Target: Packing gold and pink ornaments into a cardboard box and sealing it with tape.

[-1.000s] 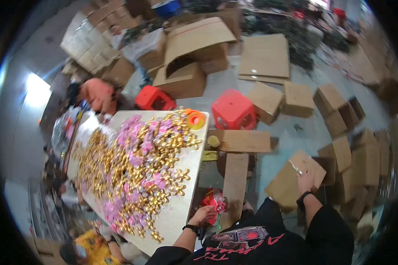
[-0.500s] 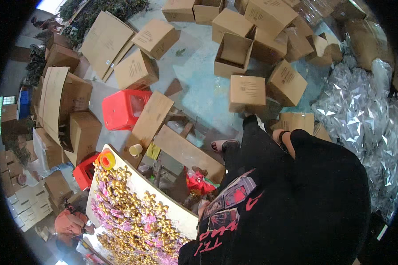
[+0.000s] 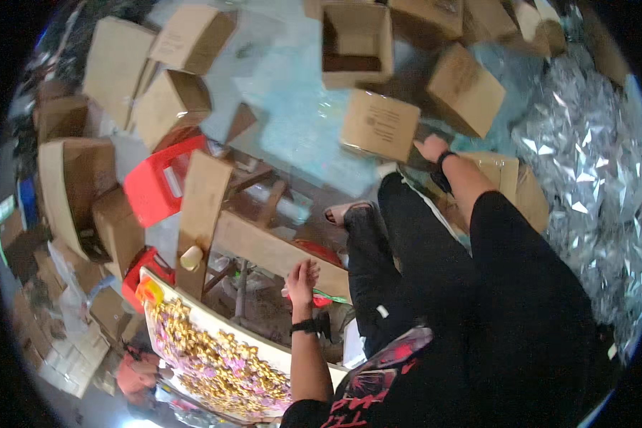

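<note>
The right hand [image 3: 431,148] is at the right edge of a cardboard box [image 3: 380,125]; I cannot tell whether it grips; the box sits on the floor [image 3: 285,135], an open carton [image 3: 357,77] behind it; the left hand [image 3: 303,279], fingers partly bent, hold unclear, is left of the box, nearer the person.

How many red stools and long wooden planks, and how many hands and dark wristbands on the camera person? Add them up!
Red stools: 2
Long wooden planks: 2
Hands, left hand and right hand: 2
Dark wristbands: 2
Total: 8
</note>
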Motion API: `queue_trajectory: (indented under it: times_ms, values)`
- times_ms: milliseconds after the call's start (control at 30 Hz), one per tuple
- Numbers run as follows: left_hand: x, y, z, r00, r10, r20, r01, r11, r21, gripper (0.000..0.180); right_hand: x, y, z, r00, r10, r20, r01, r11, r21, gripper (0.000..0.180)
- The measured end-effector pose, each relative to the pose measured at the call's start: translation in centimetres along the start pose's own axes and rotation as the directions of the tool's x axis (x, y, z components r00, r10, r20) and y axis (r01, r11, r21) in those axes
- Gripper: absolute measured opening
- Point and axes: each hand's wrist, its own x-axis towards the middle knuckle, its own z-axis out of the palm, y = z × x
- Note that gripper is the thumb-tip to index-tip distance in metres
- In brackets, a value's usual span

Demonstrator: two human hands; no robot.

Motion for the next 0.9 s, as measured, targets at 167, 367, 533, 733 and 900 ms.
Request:
queue_trajectory:
  times_ms: [167,367,533,733,900]
  values:
    - [18.9,-0.8,13.2,0.920,0.219,0.326,-0.372,0.755,0.541,0.037,5.9,1.8,6.3,0.988,-0.013,0.155,-0.069,0.857,0.510,0.067]
    - [38.1,-1.9,29.8,0.928,0.087,0.363,-0.307,0.732,0.608,0.083,7.5,3.1,17.6,0.963,0.253,-0.091,0.020,0.271,0.962,0.054]
    - [35.0,-2.1,33.1,0.921,0.053,0.386,-0.346,0.565,0.749,0.059,4.8,3.0,16.2,0.917,0.389,0.090,-0.256,0.399,0.880,0.066]
    - [17.1,5.3,41.6,0.755,0.301,0.582,-0.654,0.295,0.696,0.058,-9.1,10.6,3.2,0.878,0.469,-0.100,-0.117,0.411,0.904,0.059]
    - [-4.0,12.6,50.7,0.627,0.060,0.777,-0.768,-0.126,0.629,0.070,-27.9,19.4,-7.4,0.771,0.607,-0.193,-0.135,0.451,0.882,0.062]
